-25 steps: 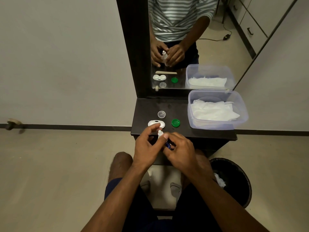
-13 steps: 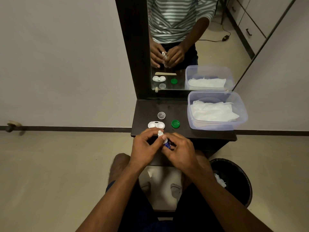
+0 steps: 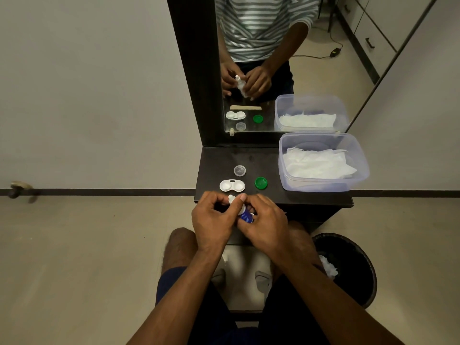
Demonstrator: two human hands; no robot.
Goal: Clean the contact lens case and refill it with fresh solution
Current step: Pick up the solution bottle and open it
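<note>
Solution bottle (image 3: pixel 242 212) — both hands', at shelf edge (image 3: pixel 273 199)

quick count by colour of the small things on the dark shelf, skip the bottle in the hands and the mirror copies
White: 1, the lens case
Green: 1, the cap
Clear: 2, the small cap and the tissue tub
Total: 4

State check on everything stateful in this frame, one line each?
Lens case: both wells uncapped, flat on the shelf.
Green cap: off, lying beside the case.
Clear cap: off, lying behind the case.
Solution bottle: tilted, held in both hands; whether its tip is capped, cannot tell.
Plastic tub: lidless, tissues inside.
Bin: open, white waste inside.
Left hand: grips bottle.
Right hand: grips bottle.
</note>
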